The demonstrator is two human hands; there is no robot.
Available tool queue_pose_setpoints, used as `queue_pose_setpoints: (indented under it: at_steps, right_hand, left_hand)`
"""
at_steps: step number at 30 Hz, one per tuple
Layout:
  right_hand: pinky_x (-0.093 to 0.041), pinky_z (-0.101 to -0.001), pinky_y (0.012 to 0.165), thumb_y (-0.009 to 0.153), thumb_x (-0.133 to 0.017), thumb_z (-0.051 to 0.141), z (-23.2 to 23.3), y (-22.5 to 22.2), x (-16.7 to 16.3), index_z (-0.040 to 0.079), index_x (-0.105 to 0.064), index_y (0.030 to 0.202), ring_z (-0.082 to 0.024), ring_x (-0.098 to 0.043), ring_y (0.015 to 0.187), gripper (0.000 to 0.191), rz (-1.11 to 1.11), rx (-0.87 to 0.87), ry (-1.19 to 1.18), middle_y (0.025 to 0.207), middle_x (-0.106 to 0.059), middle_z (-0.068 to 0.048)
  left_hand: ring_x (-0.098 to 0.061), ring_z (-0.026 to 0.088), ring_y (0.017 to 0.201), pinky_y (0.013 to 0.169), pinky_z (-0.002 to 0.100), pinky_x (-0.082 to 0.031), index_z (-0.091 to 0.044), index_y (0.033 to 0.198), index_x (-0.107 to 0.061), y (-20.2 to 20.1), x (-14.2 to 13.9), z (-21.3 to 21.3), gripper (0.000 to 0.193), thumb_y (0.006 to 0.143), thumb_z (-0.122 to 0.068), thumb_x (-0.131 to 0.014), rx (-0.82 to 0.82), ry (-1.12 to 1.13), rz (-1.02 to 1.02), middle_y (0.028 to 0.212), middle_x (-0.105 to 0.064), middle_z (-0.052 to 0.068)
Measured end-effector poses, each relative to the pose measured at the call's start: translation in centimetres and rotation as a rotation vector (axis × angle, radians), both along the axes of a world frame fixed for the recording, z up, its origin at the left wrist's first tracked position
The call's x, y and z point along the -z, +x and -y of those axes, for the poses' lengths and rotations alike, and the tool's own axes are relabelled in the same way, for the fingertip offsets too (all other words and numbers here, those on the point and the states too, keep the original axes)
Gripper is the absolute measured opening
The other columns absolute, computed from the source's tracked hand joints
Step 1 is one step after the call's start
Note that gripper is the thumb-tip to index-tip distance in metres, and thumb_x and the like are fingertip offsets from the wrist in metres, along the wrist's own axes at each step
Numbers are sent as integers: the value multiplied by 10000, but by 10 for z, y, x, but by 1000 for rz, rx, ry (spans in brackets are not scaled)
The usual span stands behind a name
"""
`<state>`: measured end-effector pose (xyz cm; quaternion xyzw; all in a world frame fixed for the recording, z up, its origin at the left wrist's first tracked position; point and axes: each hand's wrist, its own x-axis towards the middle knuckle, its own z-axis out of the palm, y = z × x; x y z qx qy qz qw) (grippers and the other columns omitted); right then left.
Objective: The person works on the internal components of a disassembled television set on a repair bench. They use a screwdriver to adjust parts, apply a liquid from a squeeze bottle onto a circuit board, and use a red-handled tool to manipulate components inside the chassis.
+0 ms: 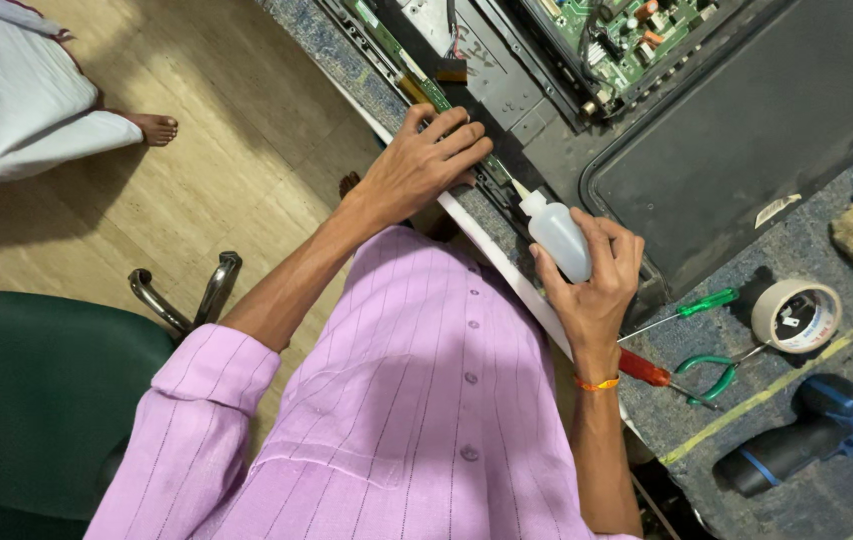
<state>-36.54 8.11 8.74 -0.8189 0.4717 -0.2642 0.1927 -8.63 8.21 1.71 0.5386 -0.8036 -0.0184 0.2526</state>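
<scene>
1. Right hand (592, 285): fingers clamped around a small white squeeze bottle (557, 235), its nozzle tipped toward a narrow green circuit strip (437, 97) along the edge of an opened flat panel (507, 80).
2. Left hand (427, 160): fingers together, pressed flat on that strip, holding nothing.
3. Bench (837, 480), to the right of the bottle: green-handled screwdriver (702, 303), red-handled screwdriver (644, 369), green-handled pliers (712, 375), roll of tape (797, 315), blue cordless driver (807, 435).
4. Green chair (37, 400) stands at the left.
</scene>
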Motion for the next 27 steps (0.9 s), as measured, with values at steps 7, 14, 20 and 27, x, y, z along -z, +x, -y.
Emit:
queue_pose_setpoints:
  at_steps: [7,14,20,27]
  right_hand:
    - [-500,-438,941,804,-926,198,-1,-1,3,27,-697,1278,-317,-560,1110,553,5,19,16,1161,-621,-152]
    - [-509,-432,927,812,-914,203,0,-2,3,34,-711,1280,-306,-558,1106,538,0,16,26,1167,-624,-144]
    - [-515,-419,901,805,-921,217,1,0,2,39,-720,1272,-302,-559,1085,538,-3,21,45,1159,-626,-140]
    - [-515,-420,924,813,-912,197,3,2,-3,43,-727,1275,-292,-568,1094,521,-24,24,32,1176,-642,-131]
  left_hand:
    - [-508,279,1333,1082,493,-394,-78,1328,-623,0,-3,1,472,916,-241,-786,8,13,-10,1351,-607,65]
    - [-504,279,1340,1087,495,-398,-78,1331,-624,0,-2,0,482,912,-248,-790,4,3,-16,1355,-611,61]
    - [-500,275,1340,1089,501,-393,-89,1330,-630,0,1,0,469,918,-251,-787,-9,-3,-17,1358,-611,58]
    - [-504,270,1338,1090,492,-400,-95,1333,-638,1,3,1,479,907,-252,-790,-10,18,-25,1351,-616,46]
